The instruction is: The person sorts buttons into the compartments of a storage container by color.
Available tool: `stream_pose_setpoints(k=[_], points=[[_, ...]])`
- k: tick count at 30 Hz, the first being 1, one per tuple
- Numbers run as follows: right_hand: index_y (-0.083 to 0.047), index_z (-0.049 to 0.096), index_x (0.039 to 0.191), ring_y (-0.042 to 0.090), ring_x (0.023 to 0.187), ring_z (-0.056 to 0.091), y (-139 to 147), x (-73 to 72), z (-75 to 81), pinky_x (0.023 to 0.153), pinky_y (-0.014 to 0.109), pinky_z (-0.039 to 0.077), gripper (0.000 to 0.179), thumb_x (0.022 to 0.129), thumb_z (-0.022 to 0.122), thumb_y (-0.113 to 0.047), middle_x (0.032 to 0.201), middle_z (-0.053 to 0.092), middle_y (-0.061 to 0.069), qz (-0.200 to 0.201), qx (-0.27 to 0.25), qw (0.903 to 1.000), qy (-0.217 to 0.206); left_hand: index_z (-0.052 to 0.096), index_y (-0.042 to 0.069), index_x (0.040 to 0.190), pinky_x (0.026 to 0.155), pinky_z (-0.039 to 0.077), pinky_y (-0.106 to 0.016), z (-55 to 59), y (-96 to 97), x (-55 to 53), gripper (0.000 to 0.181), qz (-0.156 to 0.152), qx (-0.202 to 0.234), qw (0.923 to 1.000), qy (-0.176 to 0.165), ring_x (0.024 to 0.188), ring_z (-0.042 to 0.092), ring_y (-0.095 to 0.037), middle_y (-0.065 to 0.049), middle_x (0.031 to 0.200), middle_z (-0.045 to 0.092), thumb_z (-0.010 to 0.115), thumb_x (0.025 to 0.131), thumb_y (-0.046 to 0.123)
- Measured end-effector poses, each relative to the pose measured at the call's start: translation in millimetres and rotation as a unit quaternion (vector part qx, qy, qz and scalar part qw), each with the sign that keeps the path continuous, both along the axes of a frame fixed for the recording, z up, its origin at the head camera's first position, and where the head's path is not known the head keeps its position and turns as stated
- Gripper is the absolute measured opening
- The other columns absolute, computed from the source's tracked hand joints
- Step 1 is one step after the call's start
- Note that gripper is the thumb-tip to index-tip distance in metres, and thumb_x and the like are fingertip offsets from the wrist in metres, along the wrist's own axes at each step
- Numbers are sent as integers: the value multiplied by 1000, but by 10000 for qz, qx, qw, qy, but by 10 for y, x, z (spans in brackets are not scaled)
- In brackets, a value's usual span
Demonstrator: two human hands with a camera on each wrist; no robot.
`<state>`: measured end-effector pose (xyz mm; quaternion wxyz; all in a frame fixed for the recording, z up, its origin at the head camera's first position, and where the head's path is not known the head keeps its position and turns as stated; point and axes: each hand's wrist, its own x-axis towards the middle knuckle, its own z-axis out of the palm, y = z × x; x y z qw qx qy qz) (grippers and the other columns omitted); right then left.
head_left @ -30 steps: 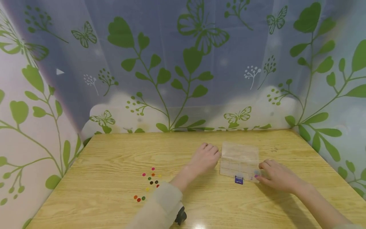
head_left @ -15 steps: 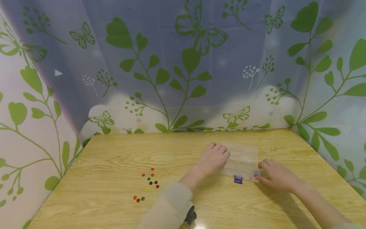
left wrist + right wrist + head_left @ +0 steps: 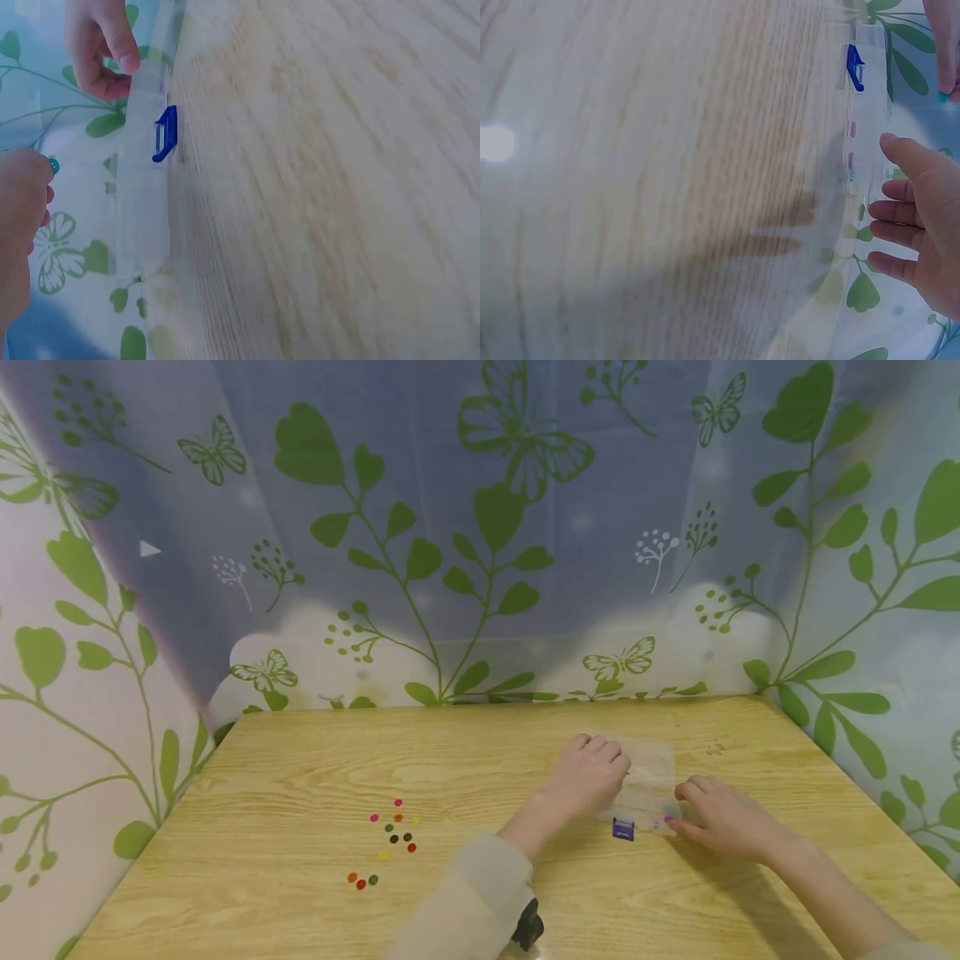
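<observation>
While the desk [image 3: 300, 793] carries it all, the clear box [image 3: 651, 768] lies right of centre; the left hand [image 3: 588, 777] rests on its lid, fingers relaxed; the right hand [image 3: 716, 818] touches its right edge, fingers loosely bent; its blue clasp [image 3: 623, 829] faces the near side; coloured beads [image 3: 390, 839] lie well left of the box.

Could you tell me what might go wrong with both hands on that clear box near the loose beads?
The left hand lies over the clear box while the right hand touches its near corner; uneven pressure could slide it on the smooth table. The blue latch faces the near edge, so a finger might catch it. The left sleeve could sweep the beads.
</observation>
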<state>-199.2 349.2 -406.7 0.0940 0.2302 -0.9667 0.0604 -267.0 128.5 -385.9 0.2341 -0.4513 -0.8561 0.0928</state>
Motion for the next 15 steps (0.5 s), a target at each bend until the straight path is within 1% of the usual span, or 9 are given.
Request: stream_pose_setpoints(k=[4, 7, 12, 15], points=[[-2, 59, 95, 22, 77, 57, -3, -7, -2, 66, 37, 48, 31, 81, 70, -27, 88, 56, 4, 19, 38, 10000, 24, 61, 25, 108, 91, 37, -25, -19, 59, 23, 20, -122, 43, 9998, 178, 101, 51, -7, 11, 103, 56, 45, 96, 28], [-2, 59, 95, 23, 78, 57, -5, -10, -1, 67, 38, 48, 30, 81, 70, -27, 88, 57, 4, 3, 32, 10000, 14, 61, 25, 107, 89, 36, -24, -32, 107, 36, 19, -135, 52, 9997, 190, 100, 50, -7, 11, 102, 56, 47, 95, 29], [-2, 59, 95, 23, 78, 57, -8, -2, 9, 67, 38, 48, 31, 81, 69, -27, 88, 56, 4, -38, 14, 10000, -32, 61, 26, 108, 91, 35, -24, -51, 190, 62, 18, -36, 101, 9999, -8, 100, 48, -7, 11, 104, 55, 48, 95, 30], [-2, 59, 95, 21, 77, 56, -7, 3, 9, 66, 37, 48, 31, 81, 69, -28, 88, 56, 3, -18, 22, 10000, -8, 61, 27, 108, 91, 36, -25, -84, 234, 85, 19, 27, 91, 9999, -130, 99, 48, -6, 12, 105, 55, 46, 96, 31]])
